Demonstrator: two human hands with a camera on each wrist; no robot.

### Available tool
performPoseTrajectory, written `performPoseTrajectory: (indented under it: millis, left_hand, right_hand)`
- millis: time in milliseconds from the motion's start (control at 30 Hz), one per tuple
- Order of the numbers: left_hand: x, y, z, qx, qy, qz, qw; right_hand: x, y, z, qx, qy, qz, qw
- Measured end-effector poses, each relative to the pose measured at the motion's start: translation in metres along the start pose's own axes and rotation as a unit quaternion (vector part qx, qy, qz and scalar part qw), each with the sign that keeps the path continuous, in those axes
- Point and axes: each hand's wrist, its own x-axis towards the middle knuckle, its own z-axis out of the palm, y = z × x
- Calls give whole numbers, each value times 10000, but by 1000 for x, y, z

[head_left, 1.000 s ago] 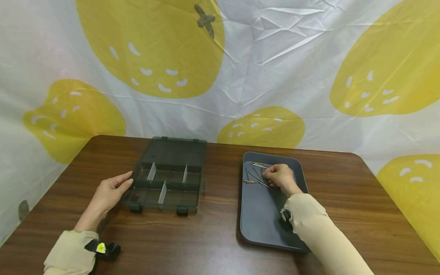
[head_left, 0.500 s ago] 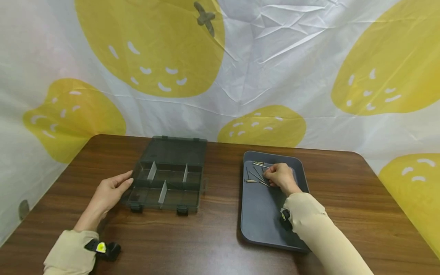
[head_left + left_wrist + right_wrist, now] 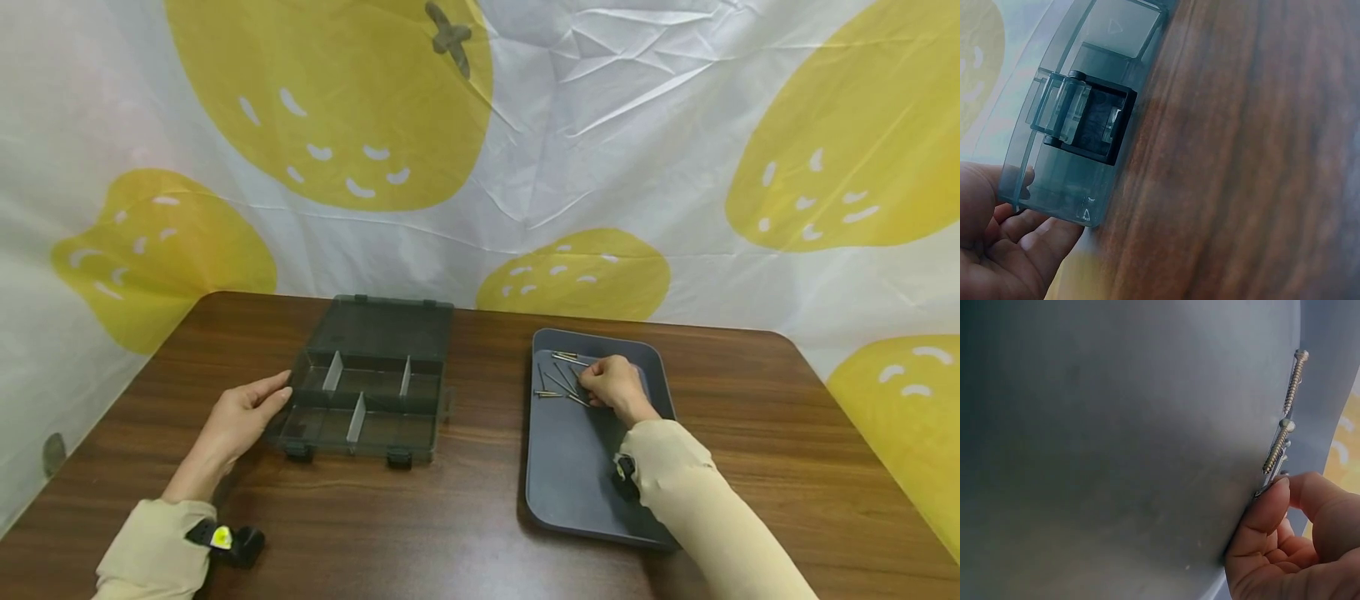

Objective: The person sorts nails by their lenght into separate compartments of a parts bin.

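A dark translucent organizer box (image 3: 367,400) lies open on the table, with dividers inside and its lid flat behind it. My left hand (image 3: 243,412) grips its front left corner; in the left wrist view the thumb is behind the wall and the fingers (image 3: 1041,240) are outside, near a latch (image 3: 1085,119). My right hand (image 3: 611,385) is in the far part of a grey tray (image 3: 577,475) among several long screws (image 3: 558,383). In the right wrist view its thumb and a finger (image 3: 1266,512) pinch one screw's end, and two more screws (image 3: 1279,447) lie just beyond.
The brown wooden table (image 3: 465,533) has rounded far corners. A white cloth with yellow fruit shapes (image 3: 525,167) hangs right behind it. The near half of the tray holds only my right forearm (image 3: 697,508). Box and tray sit about a hand's width apart.
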Motion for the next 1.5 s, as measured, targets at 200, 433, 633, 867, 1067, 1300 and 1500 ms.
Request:
performPoseTrajectory:
  millis: [200, 433, 633, 867, 1067, 1300, 1500]
  left_hand:
    - [0, 0, -1, 52, -5, -25, 10000]
    - [0, 1, 0, 48, 9, 2, 10000]
    - [0, 0, 0, 71, 66, 47, 9999]
    - [0, -1, 2, 94, 66, 23, 9999]
    - [-1, 0, 2, 105, 83, 7, 9999]
    - [-1, -1, 1, 145, 113, 21, 9998]
    - [-1, 0, 2, 84, 100, -8, 9999]
  right_hand:
    - [-1, 1, 0, 261, -80, 12, 9996]
    - [-2, 0, -3, 661, -205, 60, 9976]
    - [-1, 1, -4, 981, -232, 117, 9948]
    - [-3, -3, -7, 1304, -212, 49, 9912]
    - [-6, -20, -8, 1646, -201, -230, 9859]
    - [-12, -52, 6, 2435, -307, -225, 9692]
    - [-16, -84, 28, 2879, -693, -148, 9550]
